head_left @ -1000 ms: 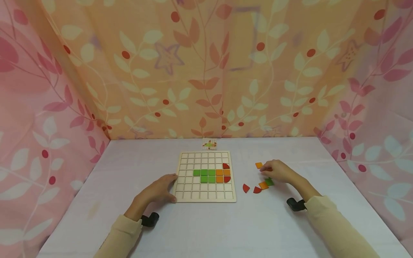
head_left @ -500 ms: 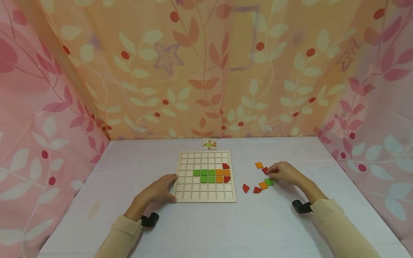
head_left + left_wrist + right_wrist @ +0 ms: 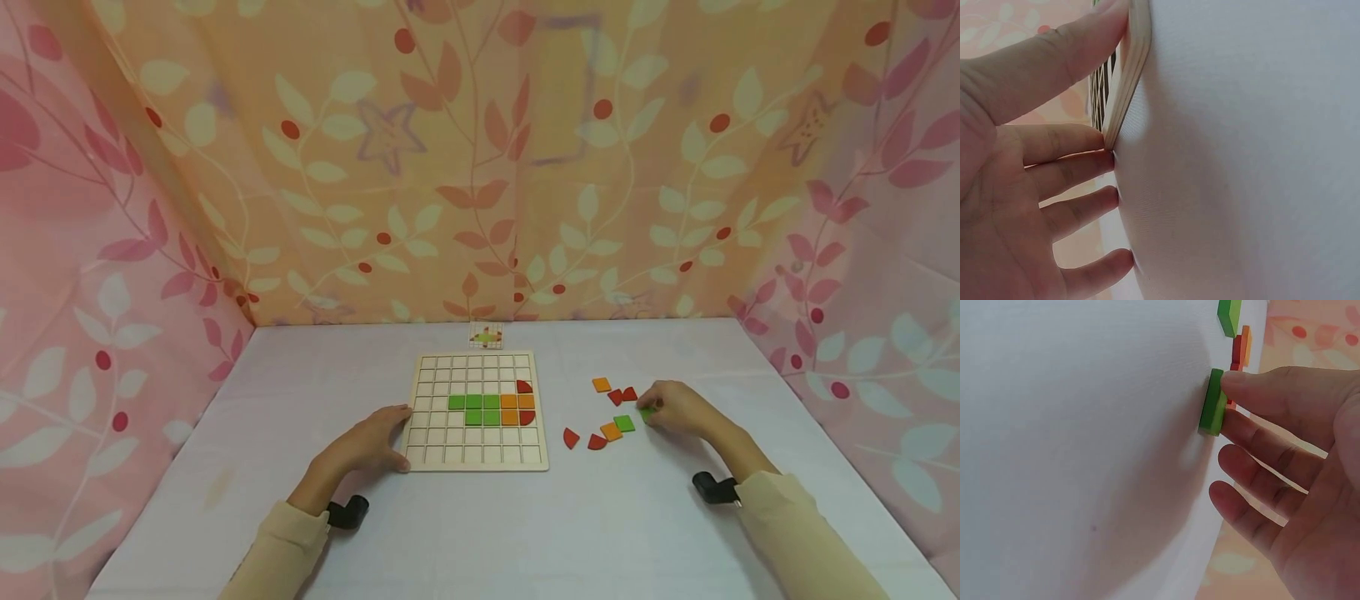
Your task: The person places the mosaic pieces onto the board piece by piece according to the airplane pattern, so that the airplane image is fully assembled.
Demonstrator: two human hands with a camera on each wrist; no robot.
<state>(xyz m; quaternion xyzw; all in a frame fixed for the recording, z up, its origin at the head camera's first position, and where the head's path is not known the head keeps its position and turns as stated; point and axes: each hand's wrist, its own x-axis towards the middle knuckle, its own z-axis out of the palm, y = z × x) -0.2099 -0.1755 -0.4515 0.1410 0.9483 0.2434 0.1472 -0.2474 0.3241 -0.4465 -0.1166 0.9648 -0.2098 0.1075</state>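
A square wooden grid board point(image 3: 435, 454) lies on the table with green, orange and red tiles in several of its cells. My left hand point(image 3: 372, 440) rests at its left side; in the left wrist view the thumb point(image 3: 1054, 62) lies against the board's edge and the other fingers stretch out along the cloth. To the right of the board, my right hand point(image 3: 677, 408) pinches a green square tile point(image 3: 1212, 403) between thumb and index finger, low over the cloth. The remaining fingers are loosely bent. Another green tile point(image 3: 624, 423) lies just left of that hand.
Loose red quarter-round tiles point(image 3: 572, 437) and orange squares point(image 3: 602, 384) lie between the board and my right hand. A small pattern card point(image 3: 486, 335) sits behind the board. Floral curtains point(image 3: 480, 208) surround the white table point(image 3: 480, 533) at the back and sides.
My right hand has moved right and slightly nearer, uncovering two red tiles, and now has a green tile between its fingertips. The left hand stays at the board.
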